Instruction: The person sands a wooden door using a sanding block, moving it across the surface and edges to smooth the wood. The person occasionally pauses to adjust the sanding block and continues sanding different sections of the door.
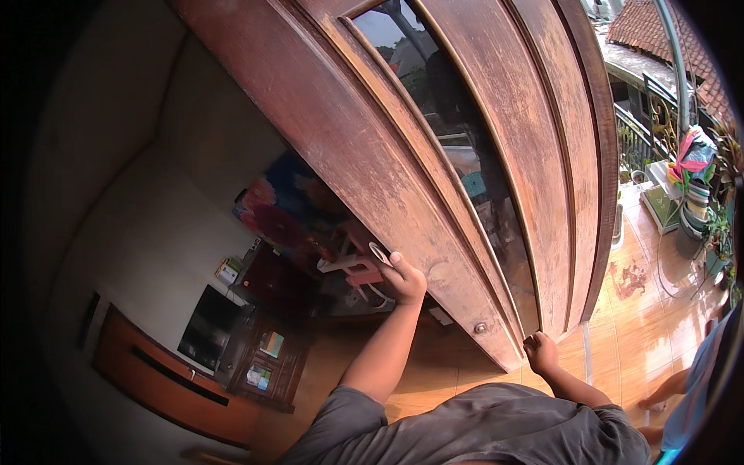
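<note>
A large brown wooden door (403, 178) with worn, patchy varnish and a long narrow glass pane (457, 132) stands in front of me. My left hand (404, 280) is closed round the door's side edge, thumb on its face and the other fingers mostly hidden. Beside that thumb is a small pale loop-shaped piece (379, 253), whose kind I cannot make out. My right hand (542, 351) is curled into a fist near the pane's lower end; whatever it may hold is hidden. A small round metal fitting (480, 328) sits on the door between my hands.
Left of the door is a dim room with a television (208, 328), a wooden cabinet (267, 360) and a pinkish plastic chair (360, 270). Outside, potted plants (717, 240) and a railing (639, 139) line the tiled floor (635, 310). Another person's leg (666, 387) is close at right.
</note>
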Demonstrator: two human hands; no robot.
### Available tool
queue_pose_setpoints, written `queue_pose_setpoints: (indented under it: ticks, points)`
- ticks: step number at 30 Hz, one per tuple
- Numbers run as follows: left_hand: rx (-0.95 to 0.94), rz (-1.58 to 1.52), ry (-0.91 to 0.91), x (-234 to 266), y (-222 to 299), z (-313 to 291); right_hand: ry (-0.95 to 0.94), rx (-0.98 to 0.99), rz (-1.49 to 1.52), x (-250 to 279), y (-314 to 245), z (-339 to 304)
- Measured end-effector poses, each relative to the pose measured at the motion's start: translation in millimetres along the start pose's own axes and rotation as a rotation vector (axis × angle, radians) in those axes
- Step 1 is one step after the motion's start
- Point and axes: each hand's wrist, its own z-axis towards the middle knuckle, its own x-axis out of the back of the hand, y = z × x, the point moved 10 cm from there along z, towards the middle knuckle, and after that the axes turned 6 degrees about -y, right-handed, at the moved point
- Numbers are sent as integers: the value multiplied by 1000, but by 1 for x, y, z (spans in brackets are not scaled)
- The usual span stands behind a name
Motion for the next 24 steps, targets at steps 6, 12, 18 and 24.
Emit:
queue_pose_setpoints:
  ticks: [6, 12, 18, 24]
  points:
    - [143, -65, -153, 5, -3, 5, -28, -93, 18, -14, 56, -26]
    - [-425, -25, 1, 59, 102, 75, -121, -258, -57, -25, 123, -62]
    - [-957, 419, 36, 60, 228, 173, -56, -293, -111, -17, 145, -55]
    - [-834, 802, -76, 4, 246, 246, 117, -321, -44, 5, 149, -40]
